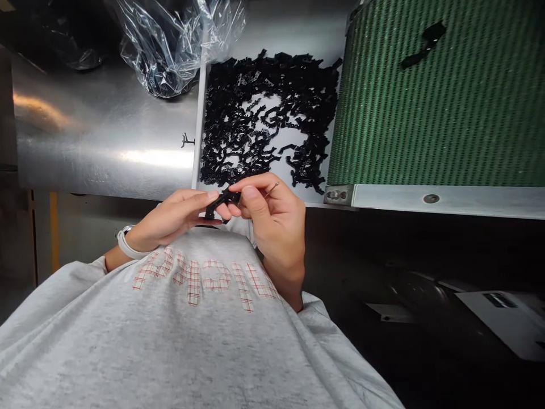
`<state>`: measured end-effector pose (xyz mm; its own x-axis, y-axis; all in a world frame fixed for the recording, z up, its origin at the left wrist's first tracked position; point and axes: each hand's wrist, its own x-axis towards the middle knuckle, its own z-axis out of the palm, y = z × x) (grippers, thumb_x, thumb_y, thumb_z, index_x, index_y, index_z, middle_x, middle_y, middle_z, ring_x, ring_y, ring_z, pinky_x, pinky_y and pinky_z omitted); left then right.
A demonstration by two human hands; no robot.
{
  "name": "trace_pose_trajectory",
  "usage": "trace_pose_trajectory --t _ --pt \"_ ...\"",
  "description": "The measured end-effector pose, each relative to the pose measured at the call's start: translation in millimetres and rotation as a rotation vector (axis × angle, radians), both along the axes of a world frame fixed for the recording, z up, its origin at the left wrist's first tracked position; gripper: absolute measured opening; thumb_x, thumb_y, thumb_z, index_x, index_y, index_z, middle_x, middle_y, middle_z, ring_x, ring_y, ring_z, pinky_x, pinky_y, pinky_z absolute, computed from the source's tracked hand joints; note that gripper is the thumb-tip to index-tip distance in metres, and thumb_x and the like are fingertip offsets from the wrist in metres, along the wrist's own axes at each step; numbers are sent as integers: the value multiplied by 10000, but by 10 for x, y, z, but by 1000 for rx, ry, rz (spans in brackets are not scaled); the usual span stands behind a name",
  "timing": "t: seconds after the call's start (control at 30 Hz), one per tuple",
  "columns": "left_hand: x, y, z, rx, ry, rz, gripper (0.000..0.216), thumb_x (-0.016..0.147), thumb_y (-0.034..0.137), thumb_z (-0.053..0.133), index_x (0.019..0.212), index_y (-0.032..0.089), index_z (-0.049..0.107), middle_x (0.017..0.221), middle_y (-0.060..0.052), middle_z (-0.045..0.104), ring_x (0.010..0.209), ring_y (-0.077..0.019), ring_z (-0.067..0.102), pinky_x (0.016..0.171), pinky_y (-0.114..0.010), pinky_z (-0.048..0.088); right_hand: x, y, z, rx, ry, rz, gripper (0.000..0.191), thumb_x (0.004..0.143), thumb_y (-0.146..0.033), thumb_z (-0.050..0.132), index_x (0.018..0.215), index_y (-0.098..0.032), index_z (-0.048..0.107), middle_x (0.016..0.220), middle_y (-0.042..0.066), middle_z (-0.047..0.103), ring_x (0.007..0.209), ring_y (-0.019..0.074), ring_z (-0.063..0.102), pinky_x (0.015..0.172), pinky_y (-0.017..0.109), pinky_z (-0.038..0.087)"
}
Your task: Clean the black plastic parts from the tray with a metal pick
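My left hand [172, 218] has its thumb and fingers closed on a small black angular part [220, 201], just in front of my shirt. From the other side, my right hand [279, 224] pinches at the same part with thumb and fingers. A thin, pointed sliver [272, 189] shows by the right fingers; I cannot make out what it is. Right behind the hands, a white tray [293, 138] carries a heap of similar black parts [272, 74], with pale tray floor showing through in its middle.
To the right runs a green conveyor belt [395, 125] with a metal edge rail [451, 200]; one black piece [426, 44] lies on it. On the left metal table [93, 136] are a clear plastic bag [166, 51] with dark contents and a single small black part [186, 140].
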<state>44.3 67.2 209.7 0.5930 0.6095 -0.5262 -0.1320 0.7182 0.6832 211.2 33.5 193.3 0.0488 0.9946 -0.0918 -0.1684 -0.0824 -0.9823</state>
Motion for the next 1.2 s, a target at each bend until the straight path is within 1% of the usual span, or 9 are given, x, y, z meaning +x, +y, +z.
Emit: trace_pose_trajectory --t 0.2,0.37,0.47,0.57,0.7,0.83,0.93,1.07,1.2 --pt "-17 1 54 -50 -75 -66 372 895 494 687 695 187 748 821 -69 753 911 -212 697 900 -366 538 70 -41 67 6 -4 70 52 916 -305 715 942 -260 712 600 -76 496 584 107 657 546 225 546" --pt "-7 -3 225 -22 -150 -215 413 935 495 628 697 182 751 875 -90 777 905 -219 697 862 -348 508 116 -92 238 52 32 107 51 947 -257 681 902 -237 696 551 -81 551 476 84 612 457 202 429" --pt "29 -15 338 -80 -237 -230 413 944 482 615 705 176 753 849 -83 760 869 -196 684 834 -311 501 145 -112 352 146 -50 93 86 960 -283 666 897 -232 695 562 -63 614 426 69 533 464 225 400" --pt "78 -26 454 -179 -279 -207 427 919 496 641 677 155 729 808 -83 731 862 -200 674 864 -309 497 165 -115 442 204 -131 44 180 957 -374 663 861 -228 705 537 -59 547 439 80 461 471 246 387" --pt "144 -45 608 -267 -270 -217 473 891 540 649 645 138 689 700 -76 676 828 -220 658 896 -345 490 170 -125 512 275 -65 28 160 968 -382 649 913 -244 707 469 -83 456 434 82 382 452 229 339" --pt "188 -76 710 -305 -289 -264 502 877 598 624 638 158 658 642 -79 658 863 -256 667 920 -376 487 174 -171 536 348 -34 19 153 978 -383 629 975 -253 710 457 -60 513 437 110 408 432 245 332" --pt "203 -88 740 -314 -308 -288 509 895 604 590 638 169 647 628 -78 667 822 -240 669 897 -358 491 180 -202 539 414 -35 3 163 968 -400 634 1004 -264 716 473 -55 494 434 119 409 404 251 312" --pt "205 -76 719 -306 -302 -258 493 893 589 610 646 165 654 632 -58 639 812 -222 669 861 -332 493 187 -192 522 287 -5 46 289 948 -530 631 1028 -265 715 455 -64 503 445 119 368 426 255 294" --pt "206 -55 664 -345 -245 -226 513 877 587 644 589 168 576 668 -58 633 820 -216 651 914 -357 480 182 -137 479 285 32 129 291 999 -505 564 1029 -251 702 444 -52 613 477 130 415 511 275 356"
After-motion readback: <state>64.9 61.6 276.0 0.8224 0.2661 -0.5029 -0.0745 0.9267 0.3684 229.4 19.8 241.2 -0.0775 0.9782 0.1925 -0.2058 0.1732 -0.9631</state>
